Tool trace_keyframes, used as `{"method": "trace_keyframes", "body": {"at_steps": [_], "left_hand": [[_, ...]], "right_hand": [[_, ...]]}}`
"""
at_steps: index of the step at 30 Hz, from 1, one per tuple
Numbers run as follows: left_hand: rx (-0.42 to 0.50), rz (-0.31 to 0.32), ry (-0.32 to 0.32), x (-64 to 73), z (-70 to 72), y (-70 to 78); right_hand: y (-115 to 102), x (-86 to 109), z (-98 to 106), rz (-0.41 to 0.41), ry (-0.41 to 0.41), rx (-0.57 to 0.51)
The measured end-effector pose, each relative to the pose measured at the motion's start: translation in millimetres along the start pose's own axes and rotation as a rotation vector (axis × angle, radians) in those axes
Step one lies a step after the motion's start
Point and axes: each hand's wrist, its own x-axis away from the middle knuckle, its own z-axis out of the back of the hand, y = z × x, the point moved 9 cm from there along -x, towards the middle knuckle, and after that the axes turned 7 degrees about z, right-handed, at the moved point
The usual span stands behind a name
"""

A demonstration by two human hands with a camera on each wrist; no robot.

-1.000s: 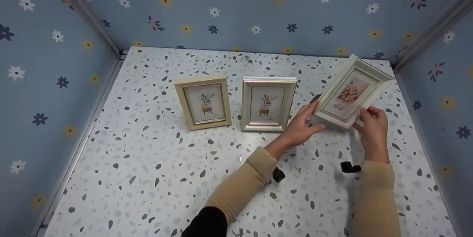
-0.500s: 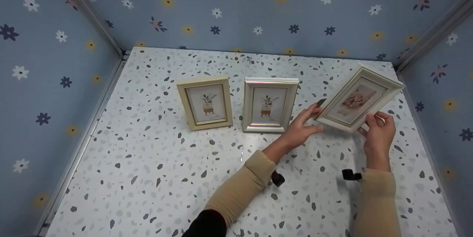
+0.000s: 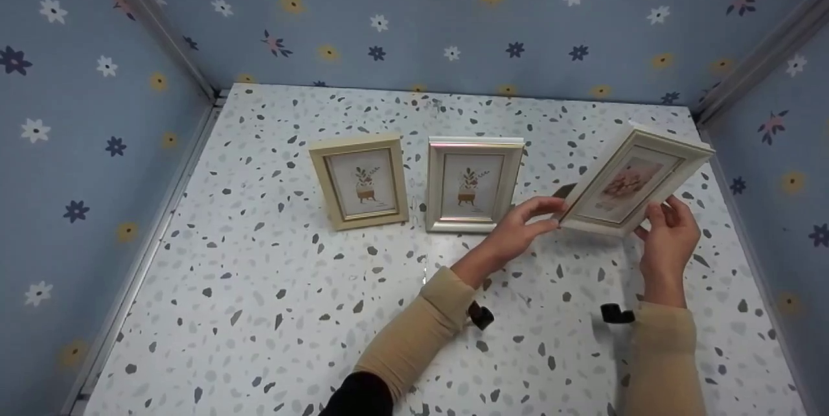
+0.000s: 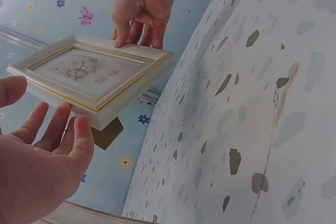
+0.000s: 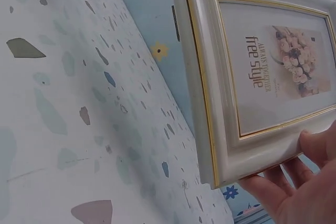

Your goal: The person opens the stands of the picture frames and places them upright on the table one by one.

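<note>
In the head view, my right hand [image 3: 670, 234] pinches the lower right side of a cream picture frame [image 3: 696, 151], thumb on the front, fingers behind. The right wrist view shows the frame's gold inner line and its flower print [image 5: 299, 64] reading "free style". It is tilted back, with a dark stand leg [image 4: 108, 132] below it. At its lower left corner is my left hand [image 3: 515, 231], fingertips and thumb spread along the edge. To the left stand a silver-white picture frame [image 3: 435, 186] and a beige picture frame [image 3: 326, 199], both with plant prints.
A white speckled tabletop [image 3: 259, 312] lies under everything. Blue flowered panels [image 3: 414, 14] rise behind and on both sides. Black camera mounts [image 3: 615, 313] stick out from the tan sleeves [image 3: 414, 332].
The held picture frame has shifted right and towards me and been tipped more upright. My left thumb has come to its lower left corner; my right hand has moved slightly right and down.
</note>
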Motion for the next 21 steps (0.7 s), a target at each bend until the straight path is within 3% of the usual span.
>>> {"method": "trace_keyframes", "body": {"at_steps": [5,15,21], "left_hand": [[-0.003,0.004,-0.005,1.9,0.6,-0.6],[-0.042,-0.031,-0.046,9.0,1.4,1.3],[-0.026,-0.065,0.003,9.9,9.1,3.1]], "right_hand": [[-7.0,2.4,1.9,0.063,0.015,0.054],[-9.8,11.2,6.7,0.089,-0.003,0.037],[-14.7,18.7,10.0,0.153,-0.026,0.073]]}}
